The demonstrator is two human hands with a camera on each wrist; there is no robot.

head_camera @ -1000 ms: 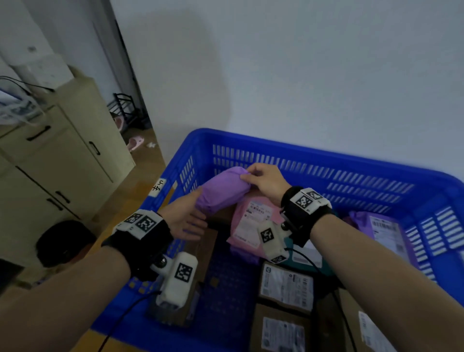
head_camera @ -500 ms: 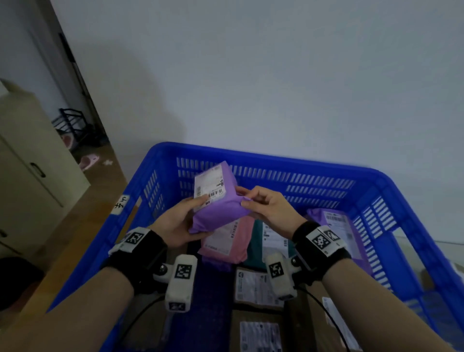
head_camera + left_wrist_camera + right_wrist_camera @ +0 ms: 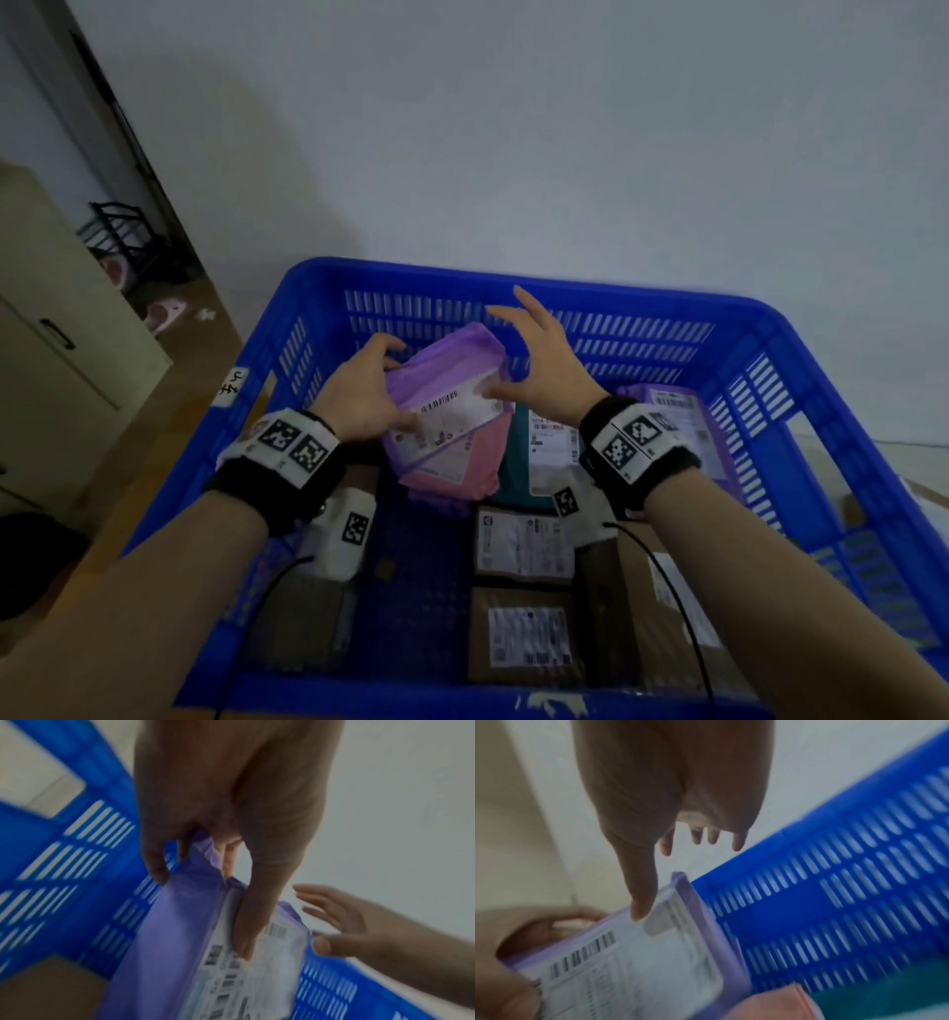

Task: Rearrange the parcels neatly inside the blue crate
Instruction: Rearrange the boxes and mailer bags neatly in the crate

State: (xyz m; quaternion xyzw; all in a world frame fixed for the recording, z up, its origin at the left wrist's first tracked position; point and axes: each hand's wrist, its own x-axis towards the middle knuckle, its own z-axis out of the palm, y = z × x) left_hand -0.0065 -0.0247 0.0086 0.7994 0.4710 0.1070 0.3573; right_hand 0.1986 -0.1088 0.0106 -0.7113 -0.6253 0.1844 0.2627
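A purple soft parcel (image 3: 445, 390) with a white label sits tilted above a pink parcel (image 3: 462, 462) near the far wall of the blue crate (image 3: 801, 370). My left hand (image 3: 359, 395) grips its left edge, thumb on the label and fingers behind, as the left wrist view shows on the purple parcel (image 3: 180, 923). My right hand (image 3: 539, 360) is spread with straight fingers, its thumb touching the label's right end on the purple parcel (image 3: 654, 953). A teal parcel (image 3: 518, 462) and another purple parcel (image 3: 683, 426) lie to the right.
Several brown cardboard boxes (image 3: 524, 632) with white labels lie on the crate's near floor, with a bare blue strip of floor (image 3: 416, 591) on their left. A beige cabinet (image 3: 56, 370) stands left of the crate. A white wall rises behind it.
The purple parcel has been turned label-up and lowered onto the pink parcel. My right hand has let go of its pinch and spread open; my left still holds the parcel.
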